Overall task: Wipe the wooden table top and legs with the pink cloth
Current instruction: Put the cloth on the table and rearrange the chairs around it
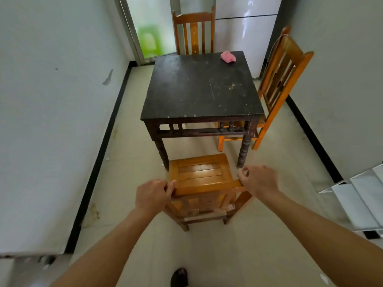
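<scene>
Both hands curl around the top rail of the near chair (201,175): the left hand (152,196) grips its left end, the right hand (259,180) its right end. The pink cloth (228,56) lies untouched at the far right corner of the dark wooden bench (203,88). If swung carelessly, the near chair could knock the bench's near legs or the right-hand chair (284,79).

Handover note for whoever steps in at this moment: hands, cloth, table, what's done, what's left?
Left hand grips the left end of the back rail of the near chair; right hand grips the right end.
Pink cloth lies bunched by the far right corner of the table top, in neither hand.
Done: no wiping evident.
Left: take the cloth, wipe top and legs.
</scene>
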Demonstrator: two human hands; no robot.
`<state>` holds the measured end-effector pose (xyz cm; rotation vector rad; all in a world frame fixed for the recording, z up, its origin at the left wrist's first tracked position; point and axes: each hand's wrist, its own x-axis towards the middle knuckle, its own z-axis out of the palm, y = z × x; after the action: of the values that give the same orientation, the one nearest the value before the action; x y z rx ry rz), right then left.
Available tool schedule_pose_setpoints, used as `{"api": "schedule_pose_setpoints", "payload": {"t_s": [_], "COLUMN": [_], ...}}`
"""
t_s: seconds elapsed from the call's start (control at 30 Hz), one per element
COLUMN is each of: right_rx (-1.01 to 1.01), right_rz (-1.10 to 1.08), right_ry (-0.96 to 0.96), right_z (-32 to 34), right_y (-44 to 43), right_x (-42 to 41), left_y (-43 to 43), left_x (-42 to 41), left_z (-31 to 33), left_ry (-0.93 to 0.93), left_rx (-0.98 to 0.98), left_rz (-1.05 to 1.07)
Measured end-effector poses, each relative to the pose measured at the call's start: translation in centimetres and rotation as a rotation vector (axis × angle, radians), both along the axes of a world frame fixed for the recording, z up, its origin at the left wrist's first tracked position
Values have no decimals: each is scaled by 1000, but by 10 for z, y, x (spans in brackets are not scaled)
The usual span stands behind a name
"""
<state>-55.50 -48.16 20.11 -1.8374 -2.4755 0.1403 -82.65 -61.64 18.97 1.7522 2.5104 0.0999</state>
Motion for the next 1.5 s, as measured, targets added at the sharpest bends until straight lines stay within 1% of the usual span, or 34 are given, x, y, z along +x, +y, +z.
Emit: {"api": "schedule_pose_setpoints", "payload": {"t_s": [0.1, 0.27, 0.43, 0.53, 0.7, 0.8, 0.9, 1.0, 1.1, 1.17, 1.27, 1.5], "right_rx": [2, 53, 67, 85, 94, 103, 97, 52, -20, 20, 93, 132], "right_rz": [-2, -30, -66, -50, -82, -93, -90, -18, 42, 55, 47, 26], "right_ry": [26, 63, 64, 56, 82, 122, 157, 160, 141, 123, 191, 123], "right_z": [-4, -6, -4, -5, -9, -13, -17, -19, -15, -15, -24, -25], "right_y": [16, 51, 86, 104, 133, 147, 162, 181, 187, 187, 194, 222], "right_x": [-22, -55, -97, -124, -162, -177, -186, -184, -175, -171, -170, -179], "left_y": [23, 58, 99, 124, 166, 188, 206, 216, 217, 217, 222, 251], "left_x": [-24, -58, -101, -132, -178, -198, -210, -213, -214, -218, -223, -226], "left_z": [-2, -3, -4, -6, -6, -6, -4, -2, -5, -7, -13, -14], "left_ry": [-25, -28, -26, -18, 37, 40, 35, 44, 97, 103, 64, 5], "left_rx": [47, 89, 91, 78, 83, 92, 118, 136, 219, 296, 364, 432], "left_rz": [31, -1, -11, -11, -29, -56, -102, -137, -227, -287, -328, -285]}}
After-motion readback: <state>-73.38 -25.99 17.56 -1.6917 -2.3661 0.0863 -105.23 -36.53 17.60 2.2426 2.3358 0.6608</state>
